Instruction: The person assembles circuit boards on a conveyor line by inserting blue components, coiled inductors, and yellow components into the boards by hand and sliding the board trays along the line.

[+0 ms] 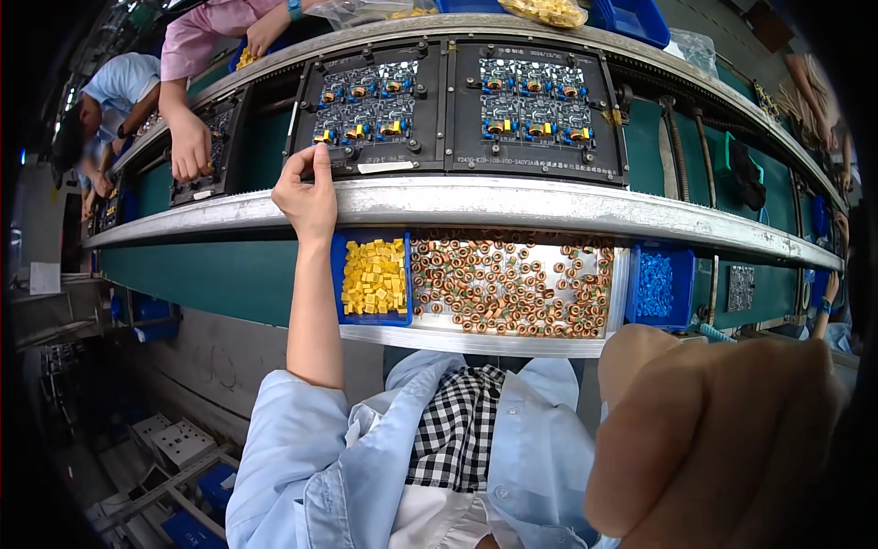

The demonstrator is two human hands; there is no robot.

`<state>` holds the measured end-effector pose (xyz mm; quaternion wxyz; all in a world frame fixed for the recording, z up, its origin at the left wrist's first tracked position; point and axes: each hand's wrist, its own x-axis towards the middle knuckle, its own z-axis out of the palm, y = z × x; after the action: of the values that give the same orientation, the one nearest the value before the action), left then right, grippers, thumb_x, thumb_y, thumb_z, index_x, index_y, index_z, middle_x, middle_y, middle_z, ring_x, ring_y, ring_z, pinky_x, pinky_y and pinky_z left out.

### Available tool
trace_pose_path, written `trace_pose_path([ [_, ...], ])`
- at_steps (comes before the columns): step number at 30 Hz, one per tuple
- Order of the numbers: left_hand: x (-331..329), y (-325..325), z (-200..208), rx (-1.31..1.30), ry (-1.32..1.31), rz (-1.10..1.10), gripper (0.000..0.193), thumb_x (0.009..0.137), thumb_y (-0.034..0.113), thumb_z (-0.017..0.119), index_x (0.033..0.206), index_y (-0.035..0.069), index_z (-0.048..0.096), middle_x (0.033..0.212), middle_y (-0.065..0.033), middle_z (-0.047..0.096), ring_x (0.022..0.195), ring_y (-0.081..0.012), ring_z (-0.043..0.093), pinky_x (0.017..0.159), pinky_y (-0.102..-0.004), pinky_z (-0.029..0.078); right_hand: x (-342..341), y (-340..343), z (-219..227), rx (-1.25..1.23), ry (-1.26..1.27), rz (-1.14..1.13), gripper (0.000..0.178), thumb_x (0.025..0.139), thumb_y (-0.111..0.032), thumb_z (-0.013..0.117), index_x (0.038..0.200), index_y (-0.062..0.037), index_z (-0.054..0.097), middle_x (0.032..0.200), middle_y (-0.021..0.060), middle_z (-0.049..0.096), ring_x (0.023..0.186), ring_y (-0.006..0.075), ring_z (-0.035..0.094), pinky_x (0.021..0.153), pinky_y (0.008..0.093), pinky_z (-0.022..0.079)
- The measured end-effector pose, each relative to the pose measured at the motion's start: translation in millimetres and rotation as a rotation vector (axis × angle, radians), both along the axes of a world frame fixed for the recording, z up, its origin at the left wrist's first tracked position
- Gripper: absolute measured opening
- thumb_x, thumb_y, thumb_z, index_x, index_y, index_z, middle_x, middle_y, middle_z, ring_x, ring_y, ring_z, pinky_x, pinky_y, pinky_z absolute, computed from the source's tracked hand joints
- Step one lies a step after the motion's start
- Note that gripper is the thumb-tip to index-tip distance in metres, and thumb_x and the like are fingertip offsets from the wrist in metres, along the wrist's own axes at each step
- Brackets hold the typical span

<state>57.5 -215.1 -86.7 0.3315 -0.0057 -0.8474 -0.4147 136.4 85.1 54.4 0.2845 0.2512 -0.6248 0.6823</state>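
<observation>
At the lower left corner of the left black fixture (428, 110), my left hand (308, 194) pinches a small yellow block capacitor at a circuit board. The fixture carries several populated boards with copper coils, blue parts and yellow blocks. A similar fixture (537, 165) stands to its right. Large and close, my right hand (704, 430) fills the lower right with its fingers curled; whatever it may hold is hidden. Below the rail lie a blue bin (410, 316) of yellow block capacitors (375, 276), a metal tray (439, 327) of copper-wound ring coils (503, 284), and blue disc-like parts (654, 284) in another bin.
A pale metal rail (512, 199) runs between the fixtures and the trays. Across the line, a person in a pink sleeve (187, 41) reaches over another fixture (206, 156). More people work at left and right. A bag of yellow parts (549, 11) lies at the back.
</observation>
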Motion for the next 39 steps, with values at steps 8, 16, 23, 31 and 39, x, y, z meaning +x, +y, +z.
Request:
trace_pose_path([
  [8,-2.9,0.9,-1.0,0.017,-0.019,-0.003,0.015,0.083,0.014,0.064,0.081,-0.001,0.066,0.075,-0.0048,0.066,0.061,-0.0125,0.057,0.059,-0.0228,0.045,-8.5,6.2,-28.0,-0.015,-0.03,0.015,0.021,0.081,-0.004,0.053,0.062,-0.0109,0.048,0.056,-0.0007,0.043,0.05,0.0083,0.034,0.052,0.0198,0.028],
  [16,-1.6,0.7,0.8,0.004,0.002,0.0,0.014,0.083,0.013,0.065,0.081,-0.001,0.066,0.073,-0.0049,0.065,0.061,-0.0121,0.056,0.059,-0.0226,0.045,-12.4,1.1,-27.6,-0.04,-0.035,0.063,0.021,0.082,-0.005,0.053,0.063,-0.0106,0.049,0.057,-0.0004,0.044,0.05,0.0082,0.035,0.052,0.0197,0.029],
  [23,0.1,0.6,0.1,0.009,-0.019,0.001,0.014,0.082,0.011,0.065,0.08,-0.002,0.066,0.072,-0.0058,0.065,0.06,-0.0123,0.055,0.06,-0.0225,0.046,-18.3,-8.5,-30.4,-0.063,-0.045,0.12,0.021,0.083,-0.006,0.053,0.063,-0.0103,0.05,0.057,-0.0001,0.045,0.05,0.0082,0.036,0.053,0.0196,0.03],
  [31,1.8,3.4,4.9,0.01,0.006,0.006,0.014,0.081,0.011,0.065,0.081,-0.003,0.066,0.072,-0.0066,0.065,0.06,-0.0125,0.055,0.06,-0.0228,0.046,-24.8,-18.6,-31.2,-0.093,-0.057,0.18,0.021,0.084,-0.007,0.053,0.064,-0.0099,0.051,0.058,0.0002,0.046,0.05,0.0082,0.037,0.053,0.0195,0.031],
  [39,2.1,3.7,4.7,0.012,-0.004,0.012,0.014,0.081,0.011,0.066,0.081,-0.003,0.067,0.072,-0.007,0.065,0.06,-0.0121,0.055,0.059,-0.0226,0.046,-18.5,-30.4,-12.1,-0.115,-0.072,0.224,0.021,0.085,-0.008,0.054,0.064,-0.0096,0.052,0.058,0.0005,0.047,0.05,0.0082,0.038,0.054,0.0194,0.032],
])
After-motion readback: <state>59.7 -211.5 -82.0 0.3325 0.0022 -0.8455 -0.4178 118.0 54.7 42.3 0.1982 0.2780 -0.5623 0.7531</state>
